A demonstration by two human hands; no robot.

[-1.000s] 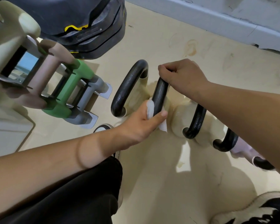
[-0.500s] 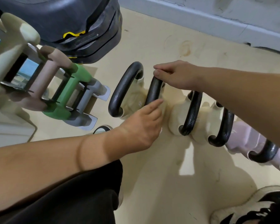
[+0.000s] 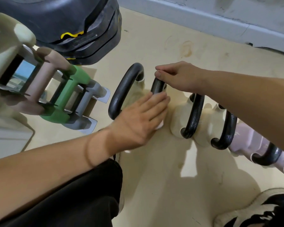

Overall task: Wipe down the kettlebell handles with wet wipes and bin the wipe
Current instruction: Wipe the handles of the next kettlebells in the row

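A row of cream kettlebells with black handles stands on the floor. My right hand (image 3: 179, 76) grips the top of the second handle (image 3: 156, 86) with thumb and fingers. My left hand (image 3: 141, 120) wraps round the lower part of that same handle, holding a white wet wipe (image 3: 159, 126) against it; only a small corner of the wipe shows under the fingers. The first handle (image 3: 123, 90) is just left of my hands. A third handle (image 3: 193, 115) and a fourth handle (image 3: 226, 128) follow to the right.
A rack of coloured dumbbells (image 3: 56, 94) stands at the left, with a dark bulky machine base (image 3: 75, 27) behind it. A pale pink kettlebell (image 3: 252, 141) ends the row. A grey skirting wall (image 3: 203, 18) runs along the back. My shoe (image 3: 261, 210) is at bottom right.
My left hand has slid along the second handle with the wipe, which is now mostly hidden under the fingers. My right hand stays at the top of the handle. The view shifted slightly.
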